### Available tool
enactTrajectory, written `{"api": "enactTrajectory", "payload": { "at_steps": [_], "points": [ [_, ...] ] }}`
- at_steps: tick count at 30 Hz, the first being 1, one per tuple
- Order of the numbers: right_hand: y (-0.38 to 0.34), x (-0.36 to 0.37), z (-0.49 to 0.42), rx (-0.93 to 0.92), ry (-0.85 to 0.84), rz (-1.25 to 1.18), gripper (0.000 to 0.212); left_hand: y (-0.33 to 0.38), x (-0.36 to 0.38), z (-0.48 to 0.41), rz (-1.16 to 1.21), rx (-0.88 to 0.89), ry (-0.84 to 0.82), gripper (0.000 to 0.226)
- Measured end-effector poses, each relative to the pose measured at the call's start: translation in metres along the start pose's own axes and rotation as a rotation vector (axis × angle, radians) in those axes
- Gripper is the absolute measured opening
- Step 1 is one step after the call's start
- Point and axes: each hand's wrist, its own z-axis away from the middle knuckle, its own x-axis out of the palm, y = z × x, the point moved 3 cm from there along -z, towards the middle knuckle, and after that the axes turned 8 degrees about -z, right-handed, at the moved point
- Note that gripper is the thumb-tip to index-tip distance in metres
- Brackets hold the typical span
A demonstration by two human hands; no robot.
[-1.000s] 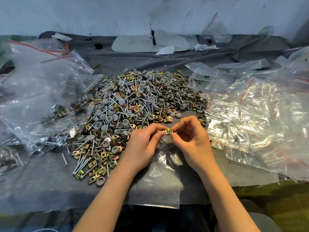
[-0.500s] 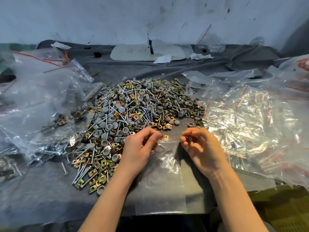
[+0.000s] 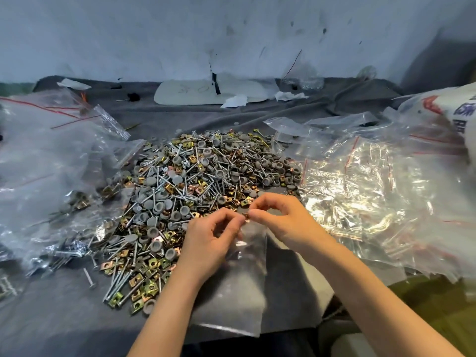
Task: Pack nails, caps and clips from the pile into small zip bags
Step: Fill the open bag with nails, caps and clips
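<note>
The step looks to be slipping a clip (image 3: 246,216) into a small zip bag (image 3: 237,287). The right hand (image 3: 286,224) pinches the clip just on the near side of the pile (image 3: 195,186), and the left hand (image 3: 212,238) pinches the bag's mouth beside it. Next, probably, the mouth must gape so the clip can drop in. The bag's long axis runs from the pile toward the person, with the mouth facing the pile.

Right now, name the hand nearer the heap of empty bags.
Right. The right hand, pinching a clip, is beside the heap; the left hand, holding a bag, is farther, by the pile.
</note>
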Motion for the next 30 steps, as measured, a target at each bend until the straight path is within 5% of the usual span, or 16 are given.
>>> {"api": "enactTrajectory", "payload": {
  "at_steps": [5, 14, 23, 30],
  "points": [
    [-0.013, -0.017, 0.007, -0.103, -0.123, 0.146, 0.004, 0.004, 0.005, 0.002, -0.159, 0.209, -0.03, 0.007],
    [-0.04, -0.02, 0.003, -0.116, -0.208, 0.517, 0.01, 0.007, 0.004, 0.004, -0.013, 0.272, -0.012, 0.021],
    [-0.049, -0.022, -0.012, 0.118, -0.072, 0.012, 0.052, 0.005, 0.005, 0.004, 0.017, 0.293, 0.031, 0.015],
    [-0.054, -0.011, -0.015, -0.045, -0.141, 0.299, 0.052, 0.006, 0.006, 0.005, 0.009, 0.289, 0.007, 0.014]
  ]
}}
